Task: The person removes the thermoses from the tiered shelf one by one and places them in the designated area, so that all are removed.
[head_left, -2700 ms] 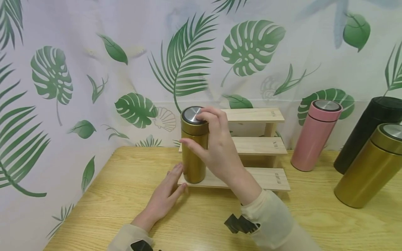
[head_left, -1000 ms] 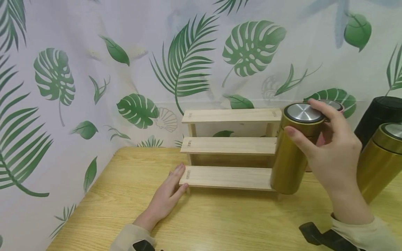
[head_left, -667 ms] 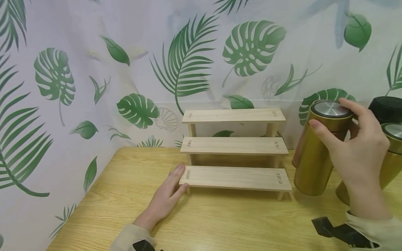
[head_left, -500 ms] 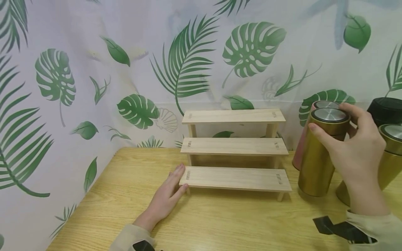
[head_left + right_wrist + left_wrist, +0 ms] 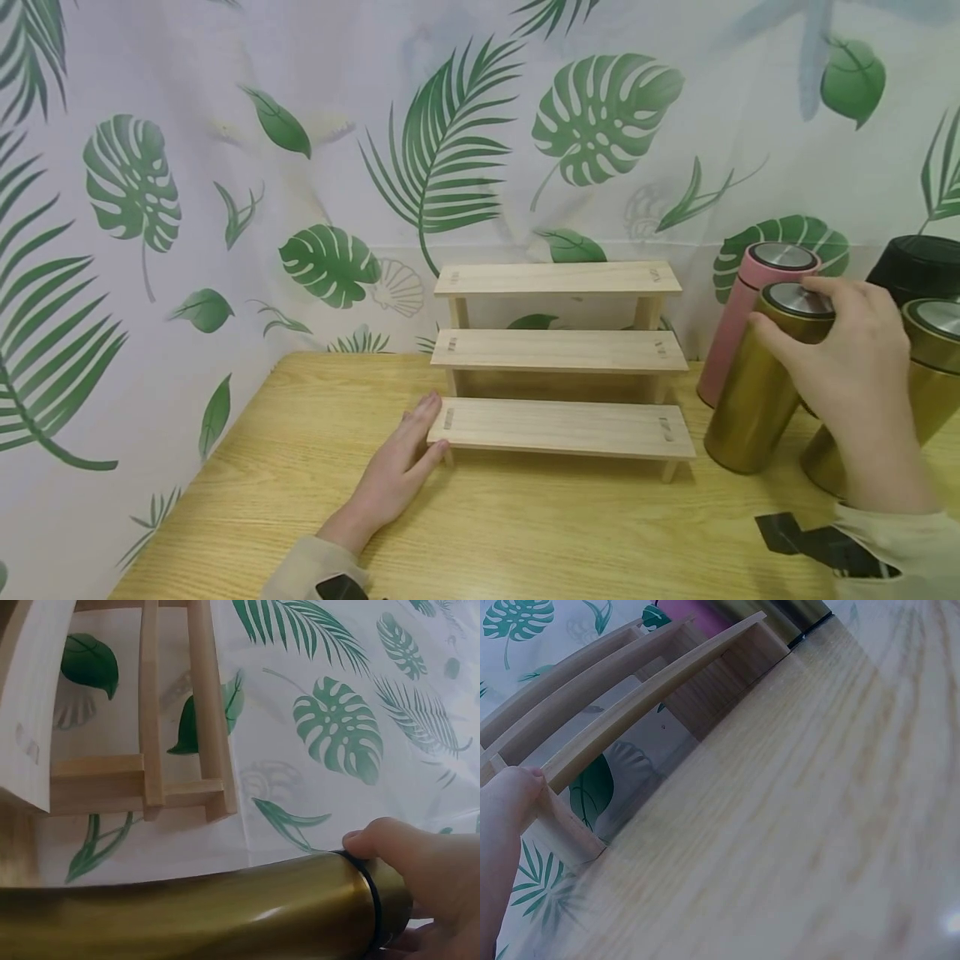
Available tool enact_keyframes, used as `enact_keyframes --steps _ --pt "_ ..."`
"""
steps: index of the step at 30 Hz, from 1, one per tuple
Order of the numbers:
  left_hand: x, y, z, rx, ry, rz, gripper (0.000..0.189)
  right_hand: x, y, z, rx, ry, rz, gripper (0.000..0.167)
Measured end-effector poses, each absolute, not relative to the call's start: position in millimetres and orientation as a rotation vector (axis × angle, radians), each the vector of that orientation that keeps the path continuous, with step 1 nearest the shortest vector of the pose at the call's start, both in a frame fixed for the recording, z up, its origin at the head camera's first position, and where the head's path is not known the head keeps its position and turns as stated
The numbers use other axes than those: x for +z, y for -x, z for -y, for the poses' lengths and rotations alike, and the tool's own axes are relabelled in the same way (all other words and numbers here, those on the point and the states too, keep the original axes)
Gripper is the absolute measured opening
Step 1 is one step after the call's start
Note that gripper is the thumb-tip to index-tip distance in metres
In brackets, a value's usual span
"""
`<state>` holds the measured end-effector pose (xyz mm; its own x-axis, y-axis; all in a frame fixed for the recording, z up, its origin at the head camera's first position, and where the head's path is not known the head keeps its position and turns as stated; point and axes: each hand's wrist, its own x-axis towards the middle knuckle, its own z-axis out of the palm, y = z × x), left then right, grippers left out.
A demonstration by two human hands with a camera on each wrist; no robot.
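In the head view a gold thermos point(image 5: 757, 400) stands on the table right of the wooden three-step shelf point(image 5: 562, 427). My right hand point(image 5: 855, 354) grips its top from above, thumb on the left of the lid and fingers across the far right side. In the right wrist view that gold thermos point(image 5: 225, 911) lies across the bottom, with the thumb point(image 5: 382, 844) at the dark ring below its lid. My left hand point(image 5: 390, 467) rests against the left end of the lowest step, fingers fairly straight; the left wrist view shows it at that corner of the shelf point(image 5: 660, 690).
Close behind the held thermos stands a pink thermos point(image 5: 727, 350). To the right, partly hidden by my right hand, are a black bottle point(image 5: 911, 267) and a second gold thermos point(image 5: 933, 383). A leaf-patterned cloth point(image 5: 300, 167) hangs behind the wooden table point(image 5: 525, 533).
The gold thermos has moved from the left end of the lowest step rightward to the table and come down, carried by my right hand. My left hand has stayed at the shelf.
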<state>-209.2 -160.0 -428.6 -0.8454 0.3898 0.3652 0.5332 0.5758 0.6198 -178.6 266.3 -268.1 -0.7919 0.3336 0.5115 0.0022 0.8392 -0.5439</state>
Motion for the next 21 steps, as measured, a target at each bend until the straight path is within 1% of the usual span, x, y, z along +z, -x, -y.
enact_keyframes --steps 9,12,14,18,21 --pt "-430.1 209.0 160.7 -1.121 0.775 2.621 0.058 -262.0 172.9 -266.1 0.635 0.193 2.544 0.070" --pt "-430.2 208.6 160.9 -1.127 0.777 2.618 0.058 -262.0 171.1 -256.5 0.608 0.153 2.487 0.064" --pt "-430.1 208.3 161.0 -1.128 0.776 2.618 0.058 -263.4 171.2 -249.4 0.566 0.086 2.389 0.056" --pt "-429.9 208.6 160.7 -1.130 0.780 2.611 0.058 -269.5 174.8 -236.7 0.503 -0.129 2.153 0.042" --pt "-430.0 209.4 159.9 -1.128 0.784 2.606 0.059 -275.9 178.8 -228.4 0.451 -0.260 2.097 0.036"
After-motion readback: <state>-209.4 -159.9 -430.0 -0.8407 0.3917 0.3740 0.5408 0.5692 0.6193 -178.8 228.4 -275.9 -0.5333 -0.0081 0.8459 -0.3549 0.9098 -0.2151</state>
